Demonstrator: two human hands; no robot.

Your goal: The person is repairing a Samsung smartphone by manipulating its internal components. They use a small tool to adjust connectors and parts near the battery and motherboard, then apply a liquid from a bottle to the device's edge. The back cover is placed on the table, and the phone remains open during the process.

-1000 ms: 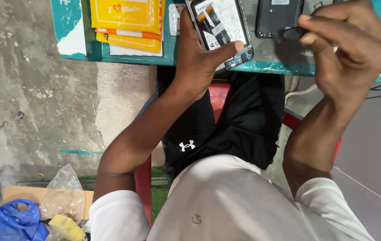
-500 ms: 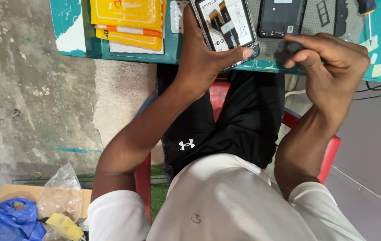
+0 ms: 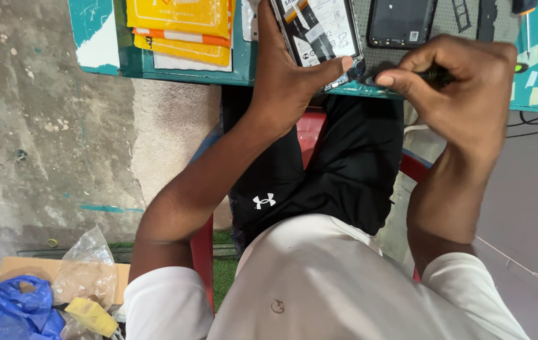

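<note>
The phone [image 3: 319, 31] lies opened, back off, at the near edge of the desk [image 3: 181, 69], its battery and board facing up at me. My left hand [image 3: 284, 82] is closed on it, palm over its left side and thumb pressed along its near right corner to keep it from sliding. My right hand [image 3: 464, 82] is pinched shut on a thin dark tool [image 3: 429, 75], which I take to be a small screwdriver, with its tip right at that same near corner of the phone, just beside my left thumb. I judge I am working a screw or a small part at that corner; I cannot see the tip well enough to tell which.

The next move calls for a steady left grip and light, straight pressure through the tool, so the tip does not skip onto the board.

Just right of the phone lies a dark back cover [image 3: 401, 22], and further right a second screwdriver [image 3: 526, 25]. To the left sits a stack of yellow packets [image 3: 181, 28].
</note>
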